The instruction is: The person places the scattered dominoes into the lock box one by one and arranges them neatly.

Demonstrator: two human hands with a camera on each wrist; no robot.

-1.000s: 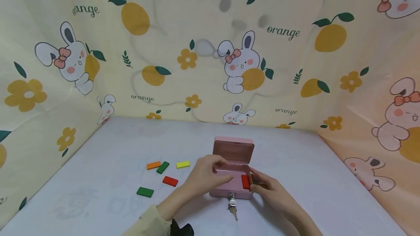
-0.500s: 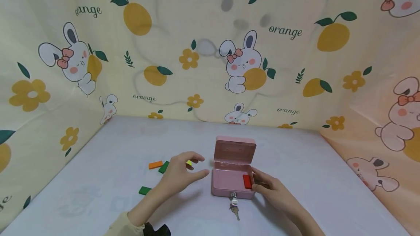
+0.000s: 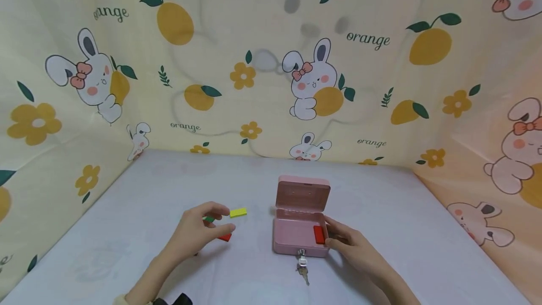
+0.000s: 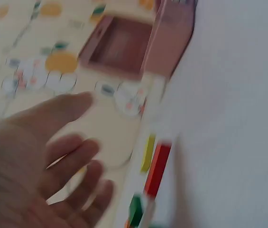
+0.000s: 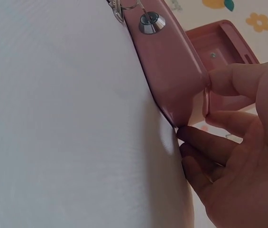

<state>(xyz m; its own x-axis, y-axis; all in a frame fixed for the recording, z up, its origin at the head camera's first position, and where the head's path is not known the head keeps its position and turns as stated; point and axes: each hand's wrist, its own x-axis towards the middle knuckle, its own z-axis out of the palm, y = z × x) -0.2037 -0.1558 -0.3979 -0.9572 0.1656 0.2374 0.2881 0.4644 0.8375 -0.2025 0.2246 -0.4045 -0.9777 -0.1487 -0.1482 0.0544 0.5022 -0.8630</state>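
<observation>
A pink cash box (image 3: 294,233) stands on the table with its lid raised. Inside, a red block (image 3: 319,235) lies against the right wall. My right hand (image 3: 356,249) grips the box's right side, thumb at the front corner and fingers along the wall. My left hand (image 3: 195,230) hovers over loose blocks left of the box, fingers spread and nothing between them. Just past its fingertips lies a yellow block (image 3: 238,212). A second red block (image 3: 226,237) and a green block (image 3: 209,219) are partly covered by that hand; the left wrist view shows the red block (image 4: 157,168) too.
A lock with hanging keys (image 3: 302,272) is on the box's front. The white table (image 3: 364,192) meets a patterned cloth (image 3: 262,107) at the back and sides. A black strap (image 3: 179,299) is on my left wrist.
My left hand has moved left, from over the box to above the loose blocks, covering some of them. My right hand stays at the box's right side.
</observation>
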